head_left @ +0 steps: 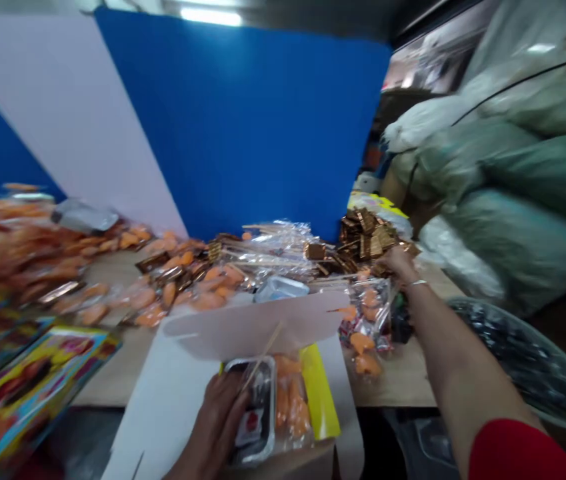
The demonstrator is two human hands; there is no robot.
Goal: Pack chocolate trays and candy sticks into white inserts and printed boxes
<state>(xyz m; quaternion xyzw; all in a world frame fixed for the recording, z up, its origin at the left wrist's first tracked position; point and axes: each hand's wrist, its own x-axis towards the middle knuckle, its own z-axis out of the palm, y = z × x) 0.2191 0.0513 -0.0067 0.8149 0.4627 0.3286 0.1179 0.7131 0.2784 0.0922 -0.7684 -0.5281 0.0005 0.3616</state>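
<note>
My left hand (215, 423) rests on a small foil tray (257, 413) inside an open white cardboard box (173, 393), fingers curled over the tray's left rim. A thin wooden stick (263, 355) lies across the tray. Beside the tray are a clear packet of orange pieces (290, 400) and a yellow card (319, 393). My right arm, in a red sleeve, stretches far across the table. My right hand (399, 261) reaches into a heap of small brown foil-wrapped squares (365, 240), with a bracelet on the wrist. Its fingers are blurred and partly hidden.
Piles of clear bags with orange snacks (113, 280) cover the wooden table (403, 377). Colourful printed boxes (27, 387) lie at the left. A blue and white backdrop (243, 127) stands behind. Large stuffed plastic sacks (513, 167) and a dark-filled basin (527, 360) are at the right.
</note>
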